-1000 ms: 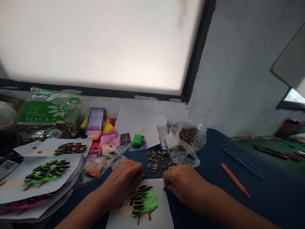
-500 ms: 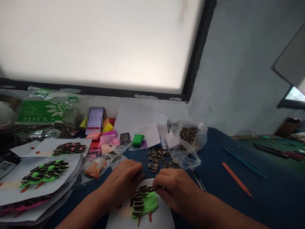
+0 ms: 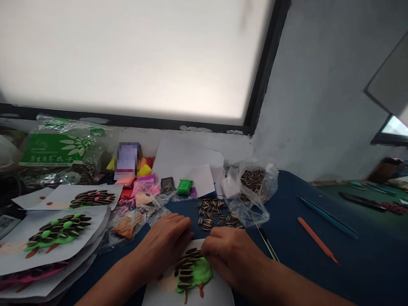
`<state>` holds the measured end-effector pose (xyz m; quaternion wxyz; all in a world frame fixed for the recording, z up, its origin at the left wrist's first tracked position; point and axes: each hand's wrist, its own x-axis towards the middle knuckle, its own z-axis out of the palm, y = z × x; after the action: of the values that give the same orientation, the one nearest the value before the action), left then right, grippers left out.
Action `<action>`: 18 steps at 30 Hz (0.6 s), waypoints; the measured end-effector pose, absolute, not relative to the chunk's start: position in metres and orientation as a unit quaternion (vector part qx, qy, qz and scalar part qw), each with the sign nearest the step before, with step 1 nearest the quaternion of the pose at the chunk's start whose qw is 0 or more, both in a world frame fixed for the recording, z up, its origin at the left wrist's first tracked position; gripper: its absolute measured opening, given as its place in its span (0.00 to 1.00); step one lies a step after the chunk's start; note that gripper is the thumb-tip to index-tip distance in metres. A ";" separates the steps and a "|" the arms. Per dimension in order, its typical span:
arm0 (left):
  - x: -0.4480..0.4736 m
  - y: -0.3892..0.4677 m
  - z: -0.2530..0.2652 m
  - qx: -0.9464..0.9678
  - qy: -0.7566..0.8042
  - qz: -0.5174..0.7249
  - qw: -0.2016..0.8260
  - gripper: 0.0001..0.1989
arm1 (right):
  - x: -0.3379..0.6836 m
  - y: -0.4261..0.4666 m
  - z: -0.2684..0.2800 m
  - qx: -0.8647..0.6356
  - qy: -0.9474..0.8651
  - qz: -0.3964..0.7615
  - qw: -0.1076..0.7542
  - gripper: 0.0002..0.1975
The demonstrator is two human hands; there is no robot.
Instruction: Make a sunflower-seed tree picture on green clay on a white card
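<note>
My right hand (image 3: 234,253) is pinched at the top of a green clay shape (image 3: 201,272), its fingertips on a sunflower seed at the upper end of the seed rows. Striped sunflower seeds (image 3: 185,272) stick in overlapping rows on the clay's left part; the right part is bare green. Brown clay legs and a pale clay patch lie on the same white paper (image 3: 219,295). My left hand (image 3: 167,238) rests over the paper's upper left edge, fingers curled together, fingertips mostly hidden. Loose sunflower seeds (image 3: 208,210) lie just beyond both hands.
Finished seed-and-clay pictures (image 3: 60,238) are stacked at left. Behind are clay packets (image 3: 145,187), a green clay block (image 3: 185,187) and a plastic bag of seeds (image 3: 251,182). A pen (image 3: 267,242), an orange tool (image 3: 318,241) and a blue tool (image 3: 328,216) lie at right.
My right hand has shifted slightly left and down, closer over the seeds on the green clay. My left hand stays in place.
</note>
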<state>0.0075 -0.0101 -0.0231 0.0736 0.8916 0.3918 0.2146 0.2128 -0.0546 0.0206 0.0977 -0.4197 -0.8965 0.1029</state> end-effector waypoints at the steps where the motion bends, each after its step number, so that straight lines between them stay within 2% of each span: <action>1: 0.008 -0.010 -0.023 0.891 0.392 0.214 0.075 0.13 | 0.213 -0.055 0.021 -0.419 -0.897 0.098 0.095 0.10; 18: 0.008 -0.011 -0.023 0.891 0.386 0.227 0.071 0.14 | 0.208 -0.051 0.014 -0.404 -0.912 0.048 0.056 0.07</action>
<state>0.0083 -0.0111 -0.0231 0.0709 0.8911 0.3863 0.2273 0.2081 -0.0505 0.0140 0.0558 -0.4040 -0.9118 0.0477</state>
